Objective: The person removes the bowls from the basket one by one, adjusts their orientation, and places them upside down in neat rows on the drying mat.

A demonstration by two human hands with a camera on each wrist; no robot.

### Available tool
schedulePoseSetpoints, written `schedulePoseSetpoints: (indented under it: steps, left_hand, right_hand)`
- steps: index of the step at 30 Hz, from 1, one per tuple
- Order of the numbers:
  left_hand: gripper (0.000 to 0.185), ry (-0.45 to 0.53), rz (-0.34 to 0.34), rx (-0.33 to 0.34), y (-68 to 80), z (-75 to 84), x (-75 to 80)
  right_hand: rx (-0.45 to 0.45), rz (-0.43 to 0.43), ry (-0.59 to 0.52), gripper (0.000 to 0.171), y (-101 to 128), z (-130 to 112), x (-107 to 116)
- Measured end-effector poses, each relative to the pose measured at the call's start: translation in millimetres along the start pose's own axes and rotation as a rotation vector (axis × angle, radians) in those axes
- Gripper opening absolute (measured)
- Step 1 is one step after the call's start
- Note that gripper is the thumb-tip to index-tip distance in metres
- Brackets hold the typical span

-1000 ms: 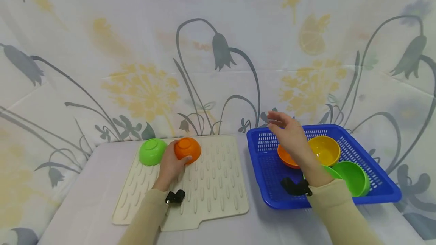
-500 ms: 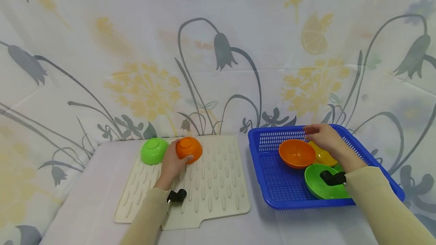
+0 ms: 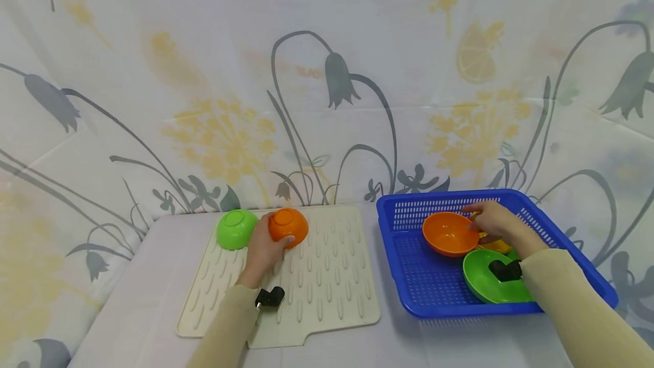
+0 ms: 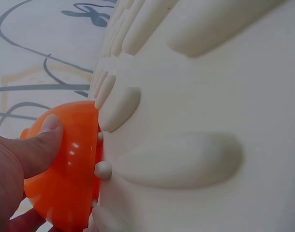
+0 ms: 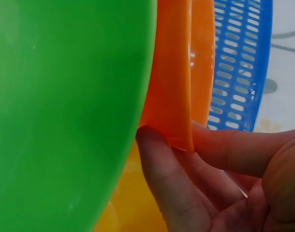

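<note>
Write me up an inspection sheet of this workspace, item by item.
Surface: pale table, ridged mat on the left, blue basket on the right.
Job's things: upturned green bowl and upturned orange bowl on the mat; second orange bowl, open green bowl and partly hidden yellow bowl in the basket.
Clutter: nothing seen.
Hands: left hand grips the upturned orange bowl; right hand pinches the second orange bowl's rim; black device at each wrist.
Cables: nothing seen.
Surroundings: floral backdrop behind.
</note>
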State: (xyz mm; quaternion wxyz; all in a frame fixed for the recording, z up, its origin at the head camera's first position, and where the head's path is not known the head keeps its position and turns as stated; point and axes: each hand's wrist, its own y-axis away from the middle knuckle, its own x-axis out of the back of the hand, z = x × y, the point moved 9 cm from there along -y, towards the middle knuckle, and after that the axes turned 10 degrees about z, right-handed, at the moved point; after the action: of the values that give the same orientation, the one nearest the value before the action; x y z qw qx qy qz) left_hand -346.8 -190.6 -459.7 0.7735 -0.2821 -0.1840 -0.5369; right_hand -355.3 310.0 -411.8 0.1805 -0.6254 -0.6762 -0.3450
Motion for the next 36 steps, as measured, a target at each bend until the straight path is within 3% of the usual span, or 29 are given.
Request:
schedulePoseSetpoints:
  steps: [6, 21, 36]
  left_hand:
    - [0.074, -0.007, 0.006, -0.005, 0.3, 0.9, 0.4]
    - [0.073, -0.021, 0.006, 0.000, 0.9, 1.9, 0.6]
    - [0.075, -0.017, 0.009, 0.019, 2.3, 1.7, 1.0]
  right_hand:
    - [-0.010, 0.036, -0.004, 0.049, 1, 1, 3]
    - [0.021, 0.055, -0.043, 0.050, 5, 0, 12]
    - [0.072, 0.088, -0.064, 0.047, 22, -18, 17]
